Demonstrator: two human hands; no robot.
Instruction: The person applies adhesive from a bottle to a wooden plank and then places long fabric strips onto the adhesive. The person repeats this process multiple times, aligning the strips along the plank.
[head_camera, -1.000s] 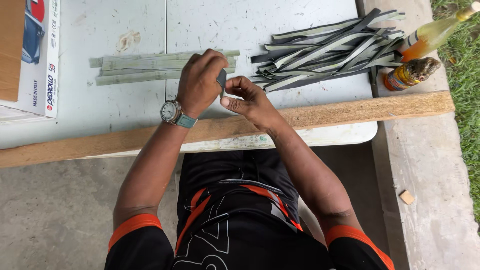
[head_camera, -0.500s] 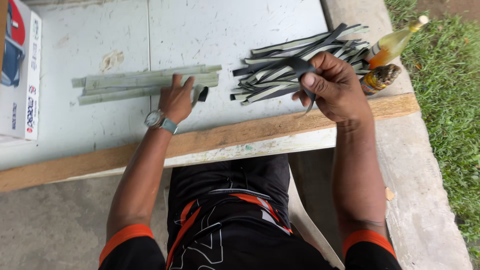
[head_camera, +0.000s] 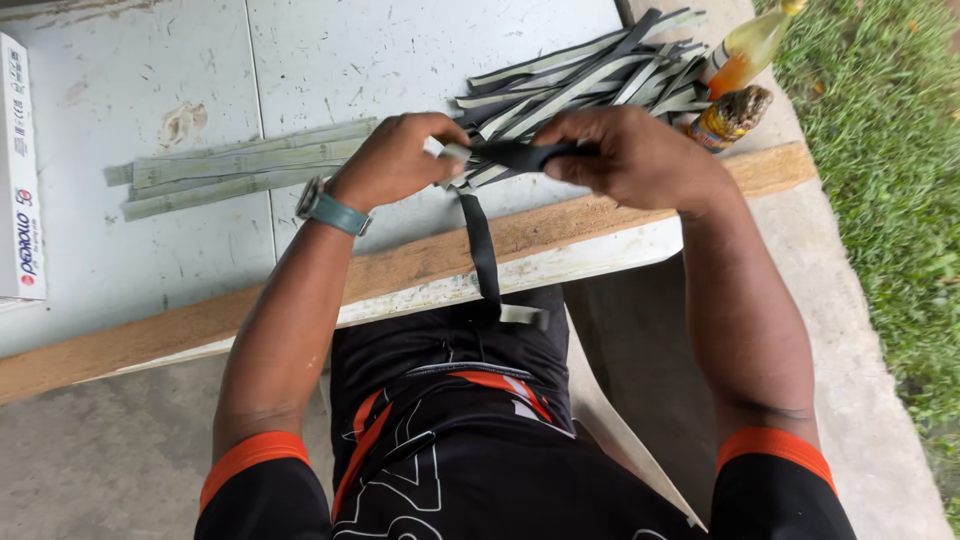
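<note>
Both my hands hold one long strip (head_camera: 482, 250), dark on one side and pale grey-green on the other. My left hand (head_camera: 395, 160) pinches its pale end, my right hand (head_camera: 625, 155) grips the dark part, and the rest hangs down over the table's front edge to my lap. Just behind my hands lies a heap of similar dark and pale strips (head_camera: 590, 70). A neat stack of pale strips (head_camera: 240, 165) lies to the left of my left hand on the white table (head_camera: 130, 260). A watch sits on my left wrist.
A wooden plank (head_camera: 150, 335) runs along the table's front edge. Two bottles (head_camera: 735, 75) lie at the table's right end. A white box (head_camera: 20, 180) sits at the far left. Concrete floor lies below, grass (head_camera: 890, 170) to the right.
My right hand left the heap with a strip and came in toward the left hand. My left hand lifted off the table and took the strip's other end.
</note>
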